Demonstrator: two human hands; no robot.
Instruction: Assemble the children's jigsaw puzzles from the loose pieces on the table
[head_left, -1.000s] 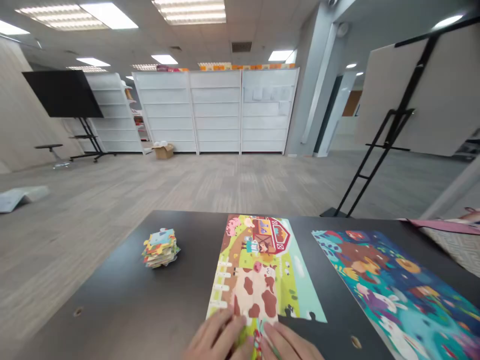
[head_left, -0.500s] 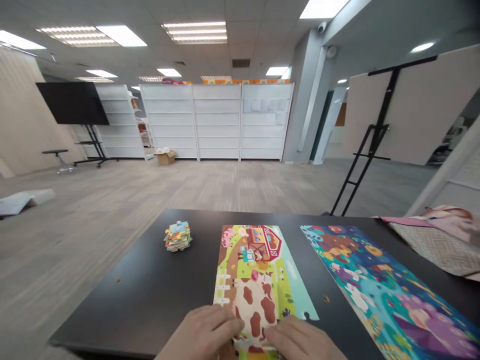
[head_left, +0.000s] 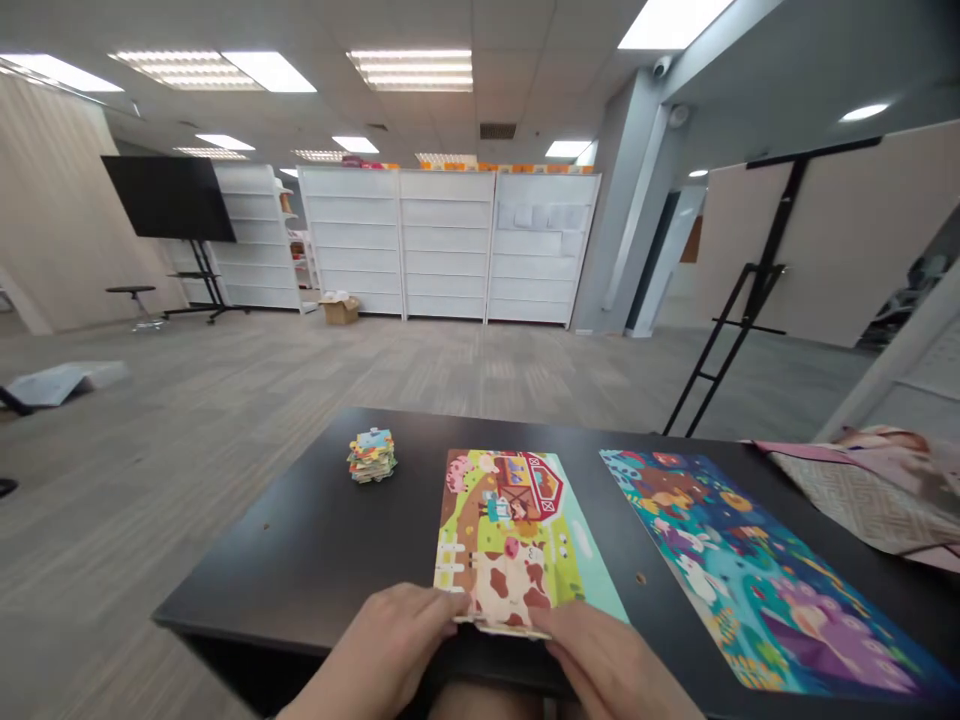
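Observation:
A farm-scene jigsaw puzzle [head_left: 510, 530] with a barn, a pig and a brown-spotted cow lies on the black table in front of me. My left hand [head_left: 397, 635] is closed on its near edge, left of the cow. At the right of the same edge, my right hand [head_left: 600, 645] pinches the puzzle, thumb near the cow. That edge sits at the table's front edge and looks bent or broken off under the fingers; what lies beneath is hidden. Beyond my left hand stands a stack of loose puzzle pieces [head_left: 371, 456].
Right of the farm puzzle lies a blue and purple sea-and-animal picture [head_left: 757, 570]. A pink-edged patterned cloth or bag [head_left: 847, 495] rests at the table's right side. Behind the black table [head_left: 322, 550] are white shelves [head_left: 446, 245] and an easel-like stand [head_left: 742, 310].
Both hands have drawn the near part of the farm puzzle to the table's front edge, so less of the cow shows. The view has shifted slightly left.

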